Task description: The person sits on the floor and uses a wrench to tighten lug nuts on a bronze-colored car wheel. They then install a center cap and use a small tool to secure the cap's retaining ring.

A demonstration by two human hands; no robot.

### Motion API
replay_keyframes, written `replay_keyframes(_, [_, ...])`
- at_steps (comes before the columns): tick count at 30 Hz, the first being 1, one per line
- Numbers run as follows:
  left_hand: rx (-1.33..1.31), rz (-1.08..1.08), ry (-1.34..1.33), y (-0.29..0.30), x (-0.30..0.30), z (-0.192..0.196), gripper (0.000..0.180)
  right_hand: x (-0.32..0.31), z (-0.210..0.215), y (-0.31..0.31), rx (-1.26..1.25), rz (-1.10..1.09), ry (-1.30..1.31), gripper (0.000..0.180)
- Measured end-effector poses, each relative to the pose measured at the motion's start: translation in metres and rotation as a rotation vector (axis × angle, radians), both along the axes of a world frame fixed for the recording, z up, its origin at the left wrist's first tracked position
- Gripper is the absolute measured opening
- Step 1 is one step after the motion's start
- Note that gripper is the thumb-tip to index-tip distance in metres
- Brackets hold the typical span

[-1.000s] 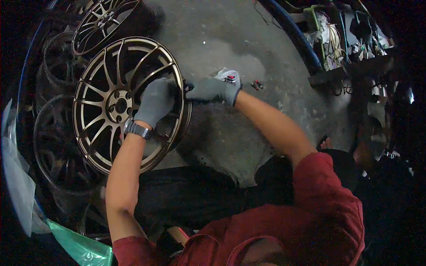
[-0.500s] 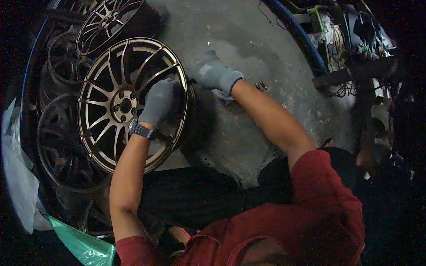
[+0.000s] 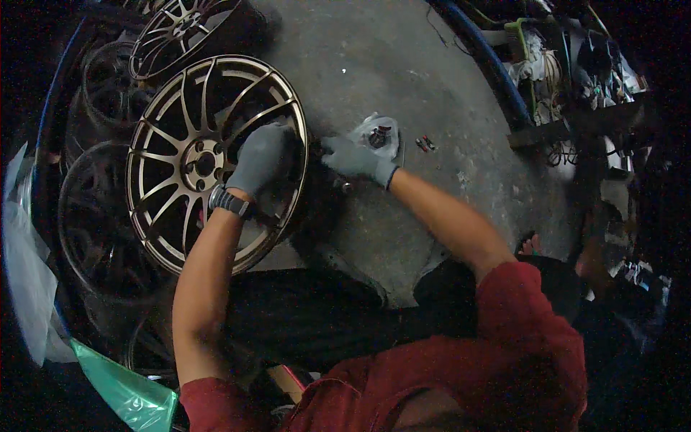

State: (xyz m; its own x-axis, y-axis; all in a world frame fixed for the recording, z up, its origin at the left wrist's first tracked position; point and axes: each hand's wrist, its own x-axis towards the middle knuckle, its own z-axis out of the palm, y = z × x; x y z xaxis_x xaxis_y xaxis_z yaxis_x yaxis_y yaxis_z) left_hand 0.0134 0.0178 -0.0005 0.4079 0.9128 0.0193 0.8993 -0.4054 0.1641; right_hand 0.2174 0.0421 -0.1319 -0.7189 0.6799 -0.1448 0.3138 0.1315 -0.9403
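A bronze multi-spoke car wheel (image 3: pixel 204 169) stands tilted in front of me, its spoked face showing. My left hand (image 3: pixel 263 160), in a grey glove with a watch at the wrist, grips the wheel among its right-hand spokes. Its fingertips are partly hidden there. Just right of the wheel's edge is my right hand (image 3: pixel 356 160), also gloved, its fingers curled together; whatever they hold is hidden. Beyond that hand lies a clear plastic bag (image 3: pixel 389 144) with dark small parts (image 3: pixel 378 135) on it. A small shiny round piece (image 3: pixel 347 187) sits below the hand.
Another bronze wheel (image 3: pixel 183 32) leans at the far left. Dark wheels (image 3: pixel 108 216) line the left side. Small red and black pieces (image 3: pixel 426 143) lie on the concrete floor (image 3: pixel 446 93). A cluttered rack (image 3: pixel 536 72) stands right; green plastic film (image 3: pixel 133 392) hangs lower left.
My right hand has come back toward me, uncovering the plastic bag and its dark parts. My left hand stays on the wheel, which keeps nearly the same pose.
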Motion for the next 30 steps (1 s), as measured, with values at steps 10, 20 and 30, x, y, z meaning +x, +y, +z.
replay_keyframes(10, [-0.066, 0.054, 0.095, -0.001, 0.000, 0.004, 0.012, -0.015, 0.003, -0.004, -0.196, 0.026, 0.169, 0.038])
replay_keyframes(20, [-0.014, 0.055, 0.030, -0.005, 0.004, 0.003, 0.010, 0.001, 0.034, 0.037, -0.158, 0.257, 0.055, 0.036])
replay_keyframes(30, [0.080, 0.001, 0.020, -0.005, -0.006, -0.009, 0.010, -0.007, 0.060, 0.079, 0.685, 0.353, -0.413, 0.025])
